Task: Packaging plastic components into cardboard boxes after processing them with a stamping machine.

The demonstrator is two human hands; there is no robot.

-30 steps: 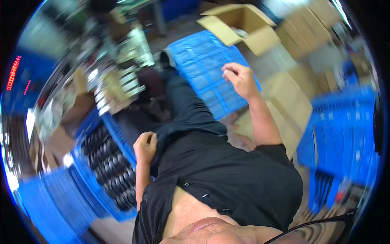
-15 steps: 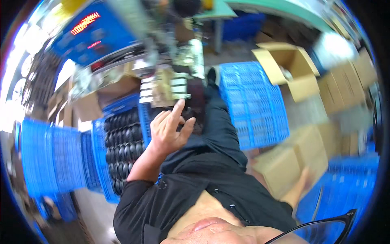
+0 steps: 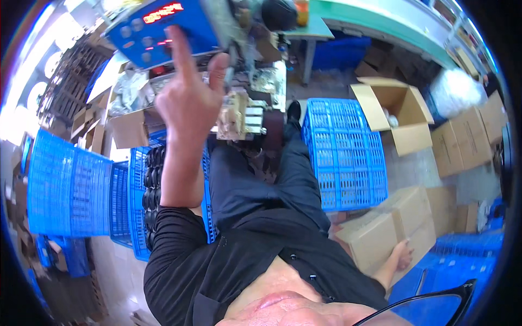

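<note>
My left hand is raised over a blue control panel with red lit digits and round buttons. Its index finger stretches to the panel face, just below the digits; the thumb sticks out and the other fingers look curled, with nothing held. Whether the fingertip touches a button I cannot tell. Below the panel, beside that wrist, is a machine fixture with a tan block and silvery bars. At the lower right, my right hand rests on a taped cardboard box, its fingers loosely bent and not gripping.
A blue crate stack stands right of my legs. Behind it are an open carton and closed cartons. At my left, a blue crate holds black ring-shaped parts, near more blue crates. A green-edged table lies ahead.
My left hand has moved up and left from beside the machine fixture to the control panel. My right hand stays by the cardboard box. The view has shifted slightly.
</note>
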